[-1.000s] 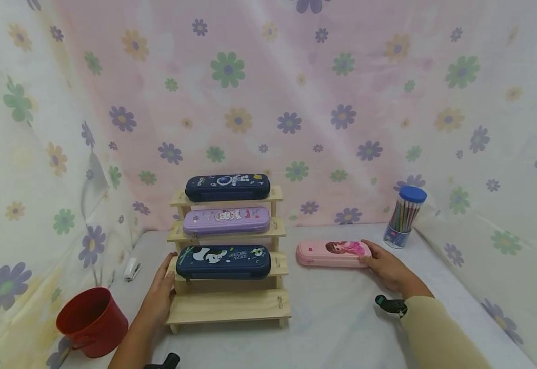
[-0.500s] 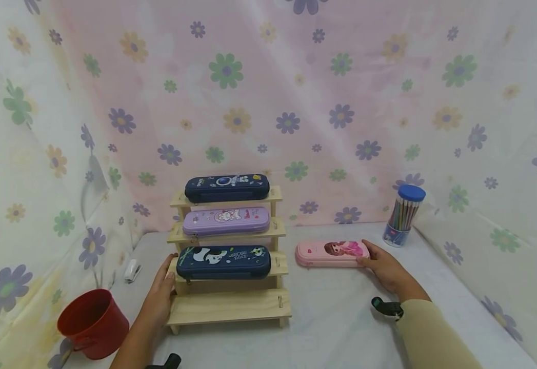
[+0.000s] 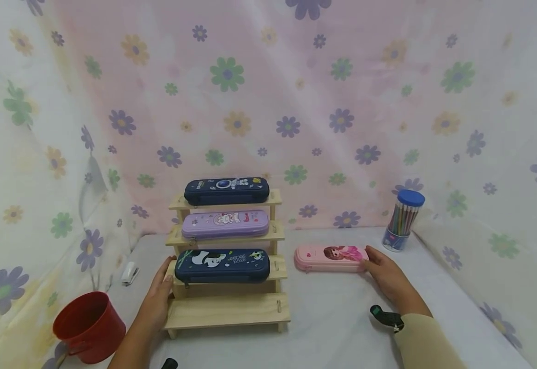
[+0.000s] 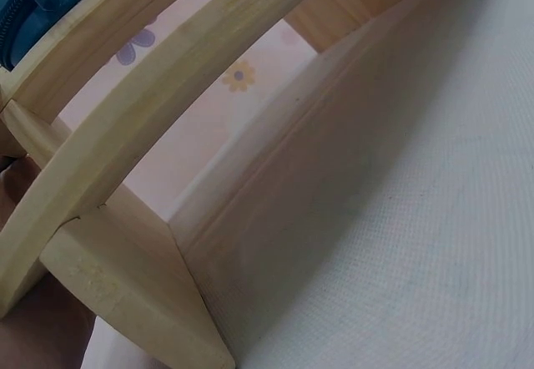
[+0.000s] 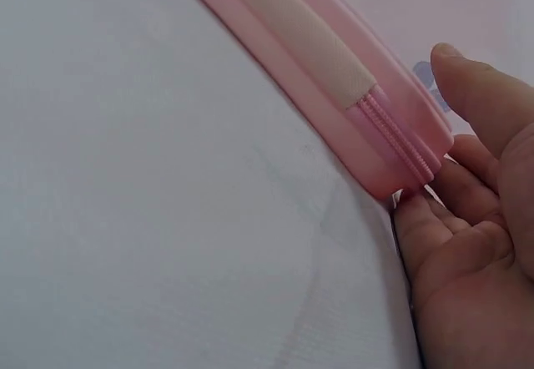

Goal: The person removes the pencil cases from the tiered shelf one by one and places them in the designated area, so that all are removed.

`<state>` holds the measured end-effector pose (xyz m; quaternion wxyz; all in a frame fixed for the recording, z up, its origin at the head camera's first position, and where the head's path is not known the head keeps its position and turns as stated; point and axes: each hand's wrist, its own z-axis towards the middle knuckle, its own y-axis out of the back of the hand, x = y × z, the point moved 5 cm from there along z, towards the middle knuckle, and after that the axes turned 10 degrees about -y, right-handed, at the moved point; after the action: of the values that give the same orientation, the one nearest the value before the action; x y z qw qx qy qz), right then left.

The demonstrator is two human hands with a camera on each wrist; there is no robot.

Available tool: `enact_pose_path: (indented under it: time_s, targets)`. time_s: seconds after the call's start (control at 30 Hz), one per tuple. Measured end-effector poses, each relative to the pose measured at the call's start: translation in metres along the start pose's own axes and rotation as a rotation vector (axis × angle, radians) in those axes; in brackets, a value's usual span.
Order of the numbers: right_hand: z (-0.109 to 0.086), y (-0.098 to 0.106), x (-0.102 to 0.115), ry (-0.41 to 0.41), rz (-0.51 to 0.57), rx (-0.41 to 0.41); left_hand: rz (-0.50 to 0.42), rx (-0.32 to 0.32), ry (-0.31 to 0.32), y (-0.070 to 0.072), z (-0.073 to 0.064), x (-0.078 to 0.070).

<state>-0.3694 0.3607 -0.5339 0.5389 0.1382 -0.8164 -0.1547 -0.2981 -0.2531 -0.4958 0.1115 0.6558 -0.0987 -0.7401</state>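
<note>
A light wooden stepped rack (image 3: 226, 311) stands left of centre. My left hand (image 3: 155, 297) rests along its left side, fingers extended; in the left wrist view, a wooden leg (image 4: 142, 294) hides part of that hand. From top to bottom, the rack bears a navy astronaut pencil case (image 3: 226, 191), a purple pencil case (image 3: 225, 224) and a navy panda pencil case (image 3: 223, 265). Flat on the table lies a pink pencil case (image 3: 328, 258) with a doll print. My right hand (image 3: 390, 277) touches its right end with the fingers; in the right wrist view the thumb (image 5: 484, 93) stands apart from it.
A red bucket (image 3: 90, 328) stands at the left front, with a small white object (image 3: 130, 273) behind it. At the back right is a tub of pencils (image 3: 402, 220) with a blue lid. Floral cloth (image 3: 259, 102) surrounds the white table (image 3: 328, 323).
The head view has shifted slightly, so everything sits a little lower in it. Both hands keep their places at the rack and the pink pencil case.
</note>
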Motion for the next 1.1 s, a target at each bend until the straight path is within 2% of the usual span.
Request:
enact_pose_path:
  time_s: [0.13, 0.23, 0.37, 0.5, 0.63, 0.7, 0.87, 1.1]
  targets:
    - [-0.009, 0.0, -0.002, 0.022, -0.01, -0.042, -0.006, 0.011, -0.018, -0.001, -0.001, -0.001]
    - [-0.016, 0.001, -0.002, 0.032, 0.033, -0.043, -0.003, -0.003, -0.003, -0.002, 0.0, 0.0]
    - [-0.023, 0.003, 0.0, 0.02, 0.079, -0.086, 0.0, -0.012, 0.004, -0.005, 0.003, 0.001]
    - [-0.029, 0.002, 0.005, 0.022, 0.064, -0.197, 0.0, -0.01, 0.007, -0.005, 0.005, 0.001]
    - [-0.038, 0.0, 0.016, 0.049, 0.128, -0.331, -0.001, -0.018, 0.018, -0.003, 0.004, 0.001]
    - [-0.045, -0.002, 0.023, 0.059, 0.161, -0.371, 0.002, -0.017, 0.023, -0.003, 0.003, 0.001]
    - [-0.062, -0.013, 0.046, 0.089, 0.144, -0.373, -0.008, -0.01, -0.001, -0.003, 0.002, 0.0]
    - [-0.074, -0.044, 0.078, 0.225, 0.054, -0.299, -0.003, -0.014, -0.011, 0.0, 0.002, 0.0]
